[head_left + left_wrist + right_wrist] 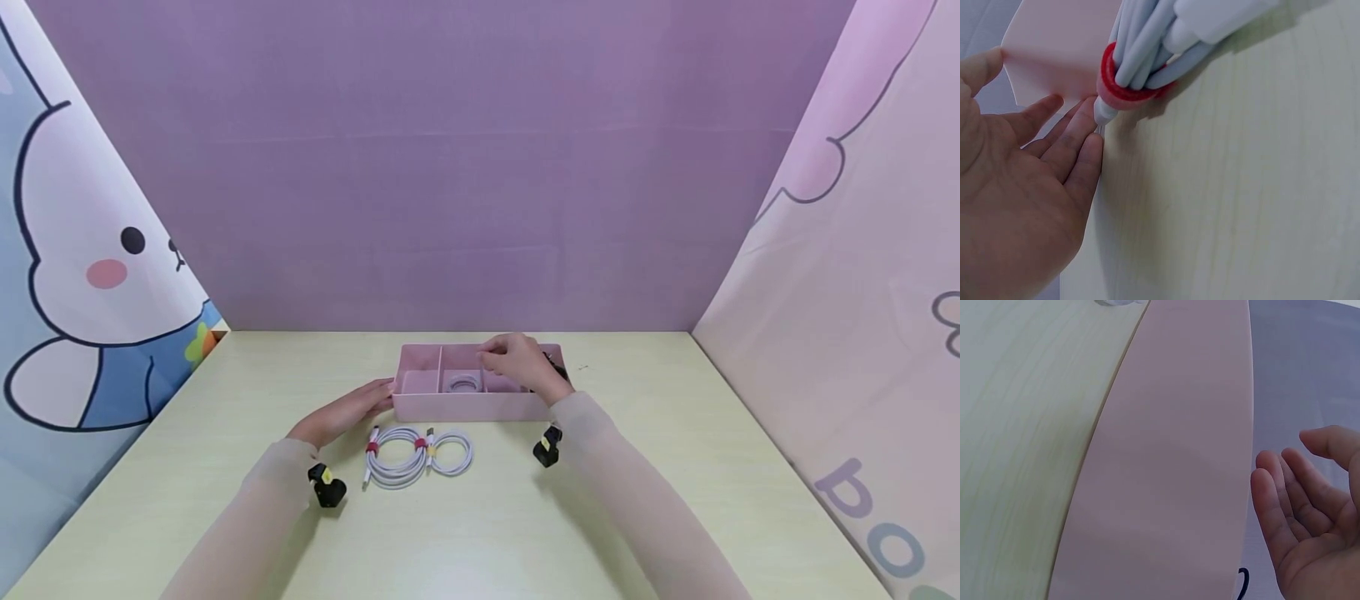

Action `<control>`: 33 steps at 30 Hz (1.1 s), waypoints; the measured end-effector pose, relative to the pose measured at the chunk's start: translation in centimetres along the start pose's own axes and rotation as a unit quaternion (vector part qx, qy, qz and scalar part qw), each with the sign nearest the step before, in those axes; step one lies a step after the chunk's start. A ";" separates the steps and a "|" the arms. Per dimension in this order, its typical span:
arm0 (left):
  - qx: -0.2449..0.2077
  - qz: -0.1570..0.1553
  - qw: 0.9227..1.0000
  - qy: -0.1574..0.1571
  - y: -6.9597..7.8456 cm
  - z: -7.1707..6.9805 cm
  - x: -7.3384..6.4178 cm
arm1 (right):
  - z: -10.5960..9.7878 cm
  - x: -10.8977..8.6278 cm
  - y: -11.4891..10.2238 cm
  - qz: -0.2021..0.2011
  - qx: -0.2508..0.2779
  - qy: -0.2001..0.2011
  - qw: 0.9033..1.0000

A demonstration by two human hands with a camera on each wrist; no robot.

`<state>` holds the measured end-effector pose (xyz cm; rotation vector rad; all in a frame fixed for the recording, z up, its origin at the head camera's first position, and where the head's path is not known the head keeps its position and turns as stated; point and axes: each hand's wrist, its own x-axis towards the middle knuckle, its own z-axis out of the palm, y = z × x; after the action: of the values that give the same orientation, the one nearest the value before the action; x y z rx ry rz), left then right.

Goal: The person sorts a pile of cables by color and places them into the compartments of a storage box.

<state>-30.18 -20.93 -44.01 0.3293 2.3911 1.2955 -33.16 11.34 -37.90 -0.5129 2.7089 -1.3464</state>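
Observation:
A pink divided box (471,407) stands on the table. My left hand (343,412) touches its left end with extended fingers; in the left wrist view the thumb and fingertips (1054,102) meet the pink wall. Over the right part of the box is my right hand (523,364), fingers bent loosely and holding nothing; the right wrist view shows a gap between thumb and fingers. One middle compartment has a coiled white cable (463,378). In front of the box lie a larger white cable coil (395,482) with red ties and a smaller one (454,473) with a yellowish tie.
Something black (557,365) sits in the box's right end, partly hidden by my right hand. A purple cloth (465,208) hangs behind the pale table (480,550). Printed cloths (847,292) enclose both sides. Each wrist carries a small black camera (327,487).

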 end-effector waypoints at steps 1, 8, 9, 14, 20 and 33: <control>-0.001 0.000 1.000 0.000 0.0 0.0 0.0 | 0.0 0.0 0.0 -0.001 -0.002 -0.001 1.000; 0.000 0.000 1.000 0.001 -0.1 -0.1 0.0 | 0.0 -0.2 0.1 -0.008 -0.014 -0.010 1.000; 0.001 -0.001 1.000 0.001 -0.1 -0.1 0.0 | 0.0 -0.3 0.1 -0.008 -0.012 -0.012 1.000; -0.002 0.006 1.000 -0.001 -0.1 -0.1 0.0 | 0.0 -0.6 0.0 -0.016 0.007 -0.015 1.000; -0.001 0.007 1.000 0.000 -0.2 -0.1 0.0 | 0.1 -1.0 -0.2 -0.025 0.008 -0.012 1.000; 0.003 -0.001 1.000 0.003 0.1 0.1 -0.2 | 0.2 -2.3 -0.8 -0.040 -0.011 -0.002 0.999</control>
<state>-29.97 -20.89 -43.97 0.3252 2.3994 1.2916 -30.79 11.49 -37.57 -0.6326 2.7297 -1.3327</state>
